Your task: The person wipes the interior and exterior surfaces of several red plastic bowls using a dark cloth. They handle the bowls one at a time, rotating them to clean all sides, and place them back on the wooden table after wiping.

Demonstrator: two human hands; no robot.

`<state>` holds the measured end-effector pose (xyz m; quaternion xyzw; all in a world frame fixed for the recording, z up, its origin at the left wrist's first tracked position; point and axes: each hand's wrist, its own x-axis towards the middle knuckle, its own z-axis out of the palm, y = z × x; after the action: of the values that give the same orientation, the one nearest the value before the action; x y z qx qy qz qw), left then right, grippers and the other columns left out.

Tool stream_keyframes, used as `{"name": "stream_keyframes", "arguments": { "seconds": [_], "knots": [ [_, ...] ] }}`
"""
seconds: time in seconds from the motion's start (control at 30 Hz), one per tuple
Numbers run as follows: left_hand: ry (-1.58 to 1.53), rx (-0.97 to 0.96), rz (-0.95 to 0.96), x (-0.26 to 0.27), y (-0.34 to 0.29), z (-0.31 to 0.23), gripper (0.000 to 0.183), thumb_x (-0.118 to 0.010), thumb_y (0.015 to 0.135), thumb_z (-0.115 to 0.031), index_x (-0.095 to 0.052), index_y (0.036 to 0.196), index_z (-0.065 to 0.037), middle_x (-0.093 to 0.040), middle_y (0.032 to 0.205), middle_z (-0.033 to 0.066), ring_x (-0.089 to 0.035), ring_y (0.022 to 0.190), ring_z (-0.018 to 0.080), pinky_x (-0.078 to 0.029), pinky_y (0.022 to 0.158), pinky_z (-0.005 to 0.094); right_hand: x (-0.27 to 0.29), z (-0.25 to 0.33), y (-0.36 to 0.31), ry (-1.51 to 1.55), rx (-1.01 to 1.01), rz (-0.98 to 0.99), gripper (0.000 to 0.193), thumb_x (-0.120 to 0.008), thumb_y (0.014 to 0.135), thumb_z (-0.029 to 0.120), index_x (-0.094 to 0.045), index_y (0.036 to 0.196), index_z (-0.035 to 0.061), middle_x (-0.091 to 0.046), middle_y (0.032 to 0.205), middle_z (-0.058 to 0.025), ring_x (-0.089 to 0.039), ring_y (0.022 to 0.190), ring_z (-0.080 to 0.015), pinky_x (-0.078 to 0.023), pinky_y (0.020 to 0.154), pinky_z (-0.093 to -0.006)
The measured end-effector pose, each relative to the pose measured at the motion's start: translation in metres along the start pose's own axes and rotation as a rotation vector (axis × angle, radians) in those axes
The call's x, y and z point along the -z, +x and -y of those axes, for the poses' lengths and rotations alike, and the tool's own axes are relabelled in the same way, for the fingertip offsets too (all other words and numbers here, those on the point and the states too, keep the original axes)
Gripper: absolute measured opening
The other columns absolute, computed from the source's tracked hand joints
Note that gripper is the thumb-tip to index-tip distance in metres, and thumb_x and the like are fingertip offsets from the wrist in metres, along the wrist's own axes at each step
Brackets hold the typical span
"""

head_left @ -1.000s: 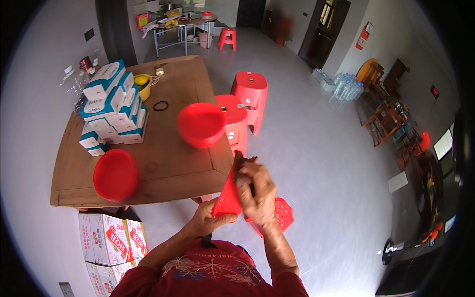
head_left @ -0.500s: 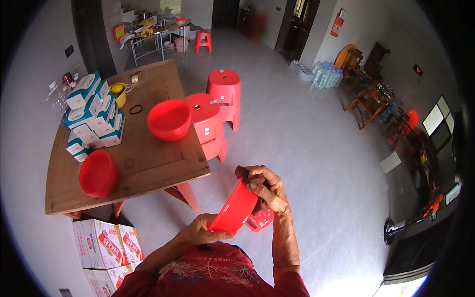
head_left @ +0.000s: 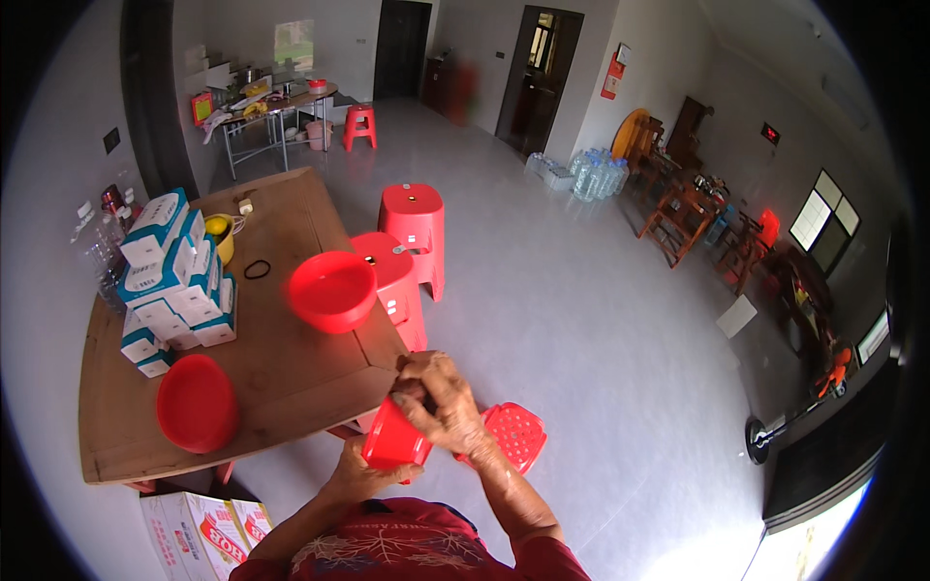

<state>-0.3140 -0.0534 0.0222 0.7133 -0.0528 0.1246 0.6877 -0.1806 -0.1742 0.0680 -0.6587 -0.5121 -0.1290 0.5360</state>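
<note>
In front of my body I hold a small red plastic bowl (head_left: 395, 441), tilted on its side near the table corner. My left hand (head_left: 351, 476) is closed on its lower edge, thumb on the outer wall. My right hand (head_left: 446, 407) is closed at its upper rim around what looks like a brown cloth (head_left: 411, 388); fingers hide most of it. A wider red bowl (head_left: 334, 290) stands on the wooden table (head_left: 281, 387) toward its right side. Another red bowl (head_left: 197, 405) sits at the near left of the table.
White-and-teal tissue packs (head_left: 179, 281) are stacked at the table's left, beside a yellow container (head_left: 225, 254) and a black ring (head_left: 257, 269). Red stools (head_left: 413, 199) stand right of the table, and a red stool seat (head_left: 515, 436) is below my right forearm. Cartons (head_left: 199, 533) sit below left.
Both hands and the small bowl have moved left, up against the table corner. My right hand has shifted over the bowl's rim. The head view has tilted up, showing more of the room's far side.
</note>
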Motion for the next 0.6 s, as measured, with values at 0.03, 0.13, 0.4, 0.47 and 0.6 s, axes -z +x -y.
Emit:
{"name": "stream_keyframes", "arguments": {
  "seconds": [0.03,0.13,0.4,0.47,0.6],
  "knots": [
    [-0.007,-0.014,-0.057,0.013,-0.002,0.005,0.042,-0.081,0.07,-0.01,-0.06,0.105,-0.002,-0.064,0.094,0.003,-0.058,0.086,0.0094,-0.049,0.075,0.0283,-0.017,0.01,0.01,-0.056,0.074,-0.026,0.028,-0.068,0.073,0.01,-0.058,0.098,0.0043,-0.058,0.098,-0.0131,-0.056,0.091,-0.0308,-0.045,0.08,-0.0408],
    [0.093,-0.175,-0.175,0.043,0.001,0.004,0.035,-0.076,0.072,-0.006,-0.058,0.102,-0.003,-0.063,0.092,0.0037,-0.059,0.083,0.0112,-0.05,0.07,0.0286,-0.064,0.041,0.016,-0.236,0.224,0.012,0.028,-0.069,0.07,0.014,-0.06,0.094,0.0052,-0.055,0.1,-0.0127,-0.054,0.098,-0.0309,-0.045,0.083,-0.043],
    [0.109,-0.044,-0.035,0.091,-0.018,-0.016,0.019,-0.078,0.072,-0.008,-0.063,0.082,-0.004,-0.064,0.077,-0.0003,-0.057,0.071,0.0063,-0.048,0.064,0.0239,-0.075,0.002,0.049,0.065,-0.108,0.028,0.018,-0.06,0.083,0.01,-0.058,0.1,0.0019,-0.058,0.101,-0.0105,-0.052,0.101,-0.0296,-0.042,0.09,-0.0409],
    [0.019,-0.046,-0.019,0.093,-0.015,-0.013,0.02,-0.079,0.071,-0.007,-0.065,0.085,-0.004,-0.064,0.078,-0.0003,-0.057,0.071,0.0051,-0.048,0.064,0.0234,-0.077,-0.013,0.054,0.274,-0.371,0.017,0.02,-0.06,0.084,0.008,-0.057,0.102,0.0018,-0.059,0.1,-0.0105,-0.053,0.099,-0.03,-0.043,0.088,-0.0402],
    [0.086,0.029,-0.163,0.087,-0.004,-0.001,0.023,-0.078,0.07,-0.006,-0.065,0.089,-0.004,-0.065,0.081,0.0002,-0.059,0.074,0.0068,-0.05,0.066,0.0254,-0.088,-0.014,0.059,0.063,-0.215,0.045,0.025,-0.061,0.081,0.006,-0.056,0.105,0.0013,-0.057,0.101,-0.0141,-0.053,0.099,-0.0327,-0.044,0.086,-0.041]
  ]
}}
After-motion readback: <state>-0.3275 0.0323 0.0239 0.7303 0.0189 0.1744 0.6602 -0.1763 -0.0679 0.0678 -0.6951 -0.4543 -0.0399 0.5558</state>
